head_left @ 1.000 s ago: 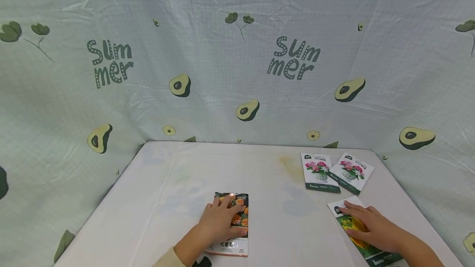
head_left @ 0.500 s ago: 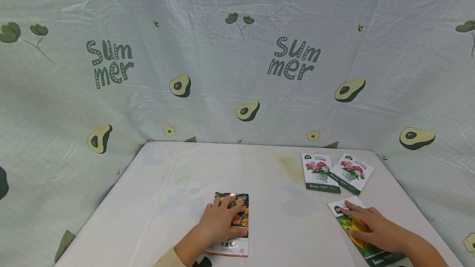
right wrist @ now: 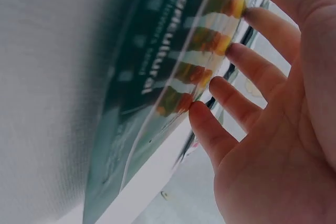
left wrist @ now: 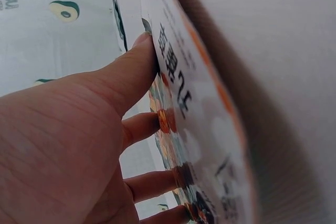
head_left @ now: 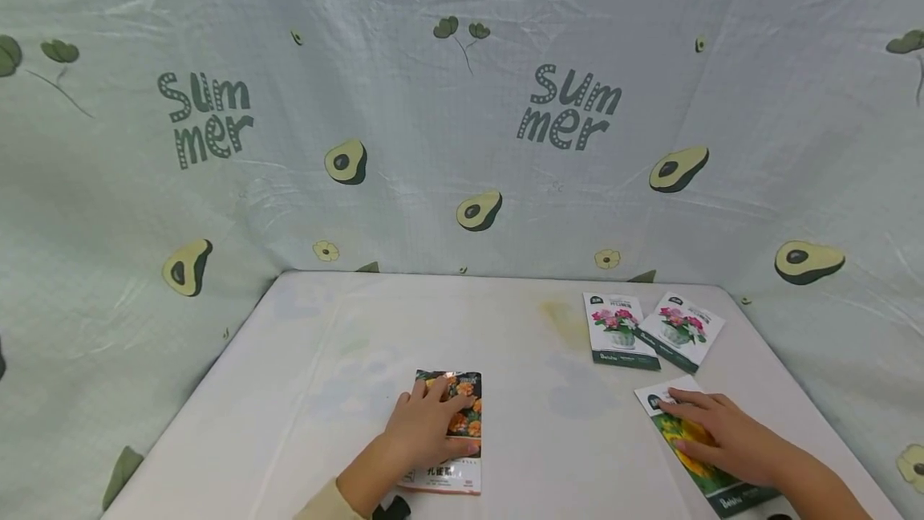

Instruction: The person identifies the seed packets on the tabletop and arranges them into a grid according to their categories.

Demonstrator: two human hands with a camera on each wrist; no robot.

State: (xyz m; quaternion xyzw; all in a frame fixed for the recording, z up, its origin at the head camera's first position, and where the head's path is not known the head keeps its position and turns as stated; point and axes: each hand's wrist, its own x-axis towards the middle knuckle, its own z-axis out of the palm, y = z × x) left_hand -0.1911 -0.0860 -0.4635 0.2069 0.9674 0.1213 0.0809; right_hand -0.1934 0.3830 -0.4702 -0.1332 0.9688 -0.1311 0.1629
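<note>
Person's left grip (head_left: pixel 422 428) — spread wide, resting on the orange-flowered packet (head_left: pixel 468 426); right grip (head_left: pixel 732 438) — also wide, touching the yellow-flowered packet (head_left: pixel 680 430); tabletop (head_left: pixel 534 440) beneath.

White table (head_left: pixel 520 335): orange-flowered seed packet (head_left: pixel 468 426) and green-and-yellow packet (head_left: pixel 673 428) toward the near edge, pink-flowered white packets (head_left: pixel 615 331) by the far-right corner.

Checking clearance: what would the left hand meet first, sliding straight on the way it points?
Past the orange-flowered packet, the left hand would likely meet the printed cloth beyond the table; depth there is unclear.
</note>
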